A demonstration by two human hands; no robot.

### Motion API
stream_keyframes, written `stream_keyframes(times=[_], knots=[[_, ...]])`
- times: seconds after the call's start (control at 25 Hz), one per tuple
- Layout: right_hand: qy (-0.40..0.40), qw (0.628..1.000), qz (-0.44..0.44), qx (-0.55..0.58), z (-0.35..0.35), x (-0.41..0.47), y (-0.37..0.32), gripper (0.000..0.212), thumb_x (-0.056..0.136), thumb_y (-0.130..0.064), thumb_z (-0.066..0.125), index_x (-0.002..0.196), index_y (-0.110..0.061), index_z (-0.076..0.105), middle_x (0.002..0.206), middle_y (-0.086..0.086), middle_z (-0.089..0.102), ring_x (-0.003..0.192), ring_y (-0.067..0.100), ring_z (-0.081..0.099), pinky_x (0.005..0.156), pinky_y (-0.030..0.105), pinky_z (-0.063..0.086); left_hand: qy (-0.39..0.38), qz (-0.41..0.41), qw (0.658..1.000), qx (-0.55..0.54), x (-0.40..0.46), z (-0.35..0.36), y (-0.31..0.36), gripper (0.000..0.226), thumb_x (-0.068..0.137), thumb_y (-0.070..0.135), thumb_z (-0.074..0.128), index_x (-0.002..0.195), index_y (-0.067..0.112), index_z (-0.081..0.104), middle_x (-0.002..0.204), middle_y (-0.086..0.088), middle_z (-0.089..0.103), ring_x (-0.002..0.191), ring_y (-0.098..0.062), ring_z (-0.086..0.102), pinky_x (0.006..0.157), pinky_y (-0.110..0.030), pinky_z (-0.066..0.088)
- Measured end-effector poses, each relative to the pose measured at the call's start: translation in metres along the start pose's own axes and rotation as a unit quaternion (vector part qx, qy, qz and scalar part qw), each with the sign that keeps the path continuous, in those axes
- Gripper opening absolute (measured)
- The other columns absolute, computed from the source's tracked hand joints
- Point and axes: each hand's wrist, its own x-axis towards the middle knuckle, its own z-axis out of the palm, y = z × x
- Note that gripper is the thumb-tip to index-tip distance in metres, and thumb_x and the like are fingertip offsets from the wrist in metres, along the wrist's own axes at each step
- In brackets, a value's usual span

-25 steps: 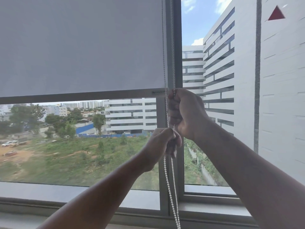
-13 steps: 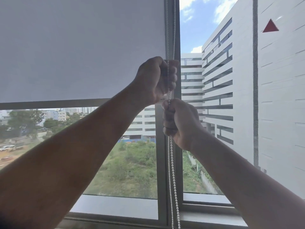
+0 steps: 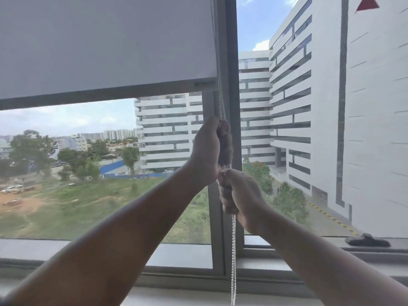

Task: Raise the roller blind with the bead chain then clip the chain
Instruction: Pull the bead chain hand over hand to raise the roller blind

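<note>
Fabric of the grey roller blind [image 3: 106,40] is seen covering the upper left pane, and its dark bottom bar [image 3: 88,96] is hung a little above the middle of the glass, slanting up to the right in the wide-angle view. At the right end of that bar a small label [image 3: 204,83] is fixed; its writing is too blurred to be read. Below the bar, open ground, trees and distant buildings are seen through the glass. Along the grey window frame [image 3: 231,62], just right of the blind's edge, the white bead chain [image 3: 233,250] is hung as two strands, running down from above the blind's bar, through both fists, and on past the sill [image 3: 181,252] to the bottom edge of the view. The left hand [image 3: 210,149] is closed into a fist around the chain, held just below the bar's right end. Directly beneath it, and almost touching it, the right hand [image 3: 239,191] is likewise clamped on the chain, the beads emerging under its fingers. Further right, a white building with a red triangle [image 3: 367,4] high on its wall is seen through the second pane, and a dark window handle [image 3: 367,240] is laid flat on the lower frame at the far right.
</note>
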Motion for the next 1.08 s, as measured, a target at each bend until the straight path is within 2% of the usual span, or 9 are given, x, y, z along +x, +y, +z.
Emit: stream_keyframes(times=[0.24,0.36,0.44,0.6,0.68,0.76,0.84,0.96,1.08], knots=[[-0.049,0.998,0.0,-0.028,-0.013,-0.014,0.034,0.034,0.096,-0.002,0.037,0.068,-0.011,0.056,0.043,0.0,0.041,0.04,0.015,0.032,0.041,0.025,0.027,-0.026,-0.003,0.999,-0.02,-0.017,-0.018,-0.033,0.019,0.074,0.017,0.036,0.067,0.021,0.019,0.047,0.009,0.021,0.038,-0.009,0.012,0.038,-0.016,0.018],[-0.053,0.995,-0.01,-0.088,-0.016,-0.016,0.03,0.028,0.092,-0.012,0.043,0.089,0.004,0.067,0.069,0.023,0.068,0.065,0.028,0.063,0.069,0.037,0.053,-0.023,0.0,1.0,-0.02,-0.019,-0.018,-0.033,0.018,0.076,0.016,0.035,0.062,0.023,0.025,0.046,0.009,0.022,0.037,-0.009,0.013,0.037,-0.015,0.019],[-0.015,0.99,-0.067,-0.123,-0.022,-0.01,0.012,0.039,0.089,-0.019,0.046,0.102,0.012,0.065,0.094,0.03,0.069,0.087,0.026,0.063,0.091,0.045,0.05,-0.025,0.004,1.0,-0.017,-0.02,-0.02,-0.033,0.02,0.075,0.017,0.037,0.067,0.02,0.019,0.047,0.008,0.021,0.038,-0.009,0.013,0.037,-0.016,0.02],[0.06,0.988,-0.141,-0.005,-0.015,0.019,-0.07,0.029,0.093,-0.001,0.04,0.1,0.0,0.068,0.095,0.014,0.074,0.093,0.022,0.069,0.094,0.039,0.05,-0.034,0.0,0.999,0.005,-0.022,-0.014,-0.032,0.023,0.078,0.022,0.039,0.07,0.022,0.017,0.045,0.011,0.023,0.038,-0.009,0.012,0.039,-0.018,0.013],[0.032,0.989,-0.128,0.059,-0.002,0.032,-0.109,0.032,0.092,-0.001,0.039,0.104,-0.004,0.068,0.091,0.011,0.078,0.087,0.025,0.074,0.092,0.04,0.053,-0.027,-0.003,1.0,-0.002,-0.022,-0.007,-0.033,0.024,0.077,0.022,0.04,0.069,0.022,0.017,0.046,0.011,0.022,0.038,-0.009,0.012,0.04,-0.019,0.011],[-0.001,0.991,-0.106,0.076,0.015,0.034,-0.126,0.035,0.092,-0.001,0.037,0.107,0.0,0.068,0.081,0.012,0.077,0.071,0.025,0.073,0.077,0.039,0.057,-0.028,-0.001,0.999,-0.015,-0.024,-0.002,-0.034,0.025,0.077,0.022,0.041,0.064,0.024,0.02,0.045,0.011,0.022,0.038,-0.009,0.012,0.039,-0.017,0.013],[-0.003,0.993,-0.097,0.073,0.024,0.034,-0.126,0.036,0.091,0.002,0.036,0.103,0.001,0.07,0.063,0.008,0.066,0.05,0.018,0.056,0.055,0.031,0.044,-0.032,-0.004,0.999,-0.019,-0.025,-0.002,-0.033,0.025,0.078,0.022,0.042,0.06,0.026,0.025,0.044,0.01,0.022,0.037,-0.009,0.013,0.037,-0.017,0.016],[0.01,0.992,-0.099,0.074,0.027,0.034,-0.124,0.034,0.089,0.003,0.033,0.087,-0.006,0.065,0.05,-0.001,0.042,0.043,0.012,0.026,0.048,0.027,0.019,-0.046,0.0,0.999,0.029,-0.025,-0.009,-0.031,0.022,0.078,0.023,0.042,0.061,0.023,0.027,0.046,0.007,0.025,0.04,-0.012,0.016,0.042,-0.023,0.014],[0.009,0.993,-0.096,0.062,0.024,0.031,-0.129,0.033,0.087,0.001,0.032,0.072,-0.014,0.058,0.045,-0.007,0.032,0.039,0.011,0.017,0.043,0.022,0.013,-0.085,0.007,0.98,0.177,-0.024,-0.023,-0.014,0.026,0.08,0.028,0.041,0.07,0.012,0.058,0.058,-0.008,0.057,0.056,-0.024,0.051,0.053,-0.03,0.04]])
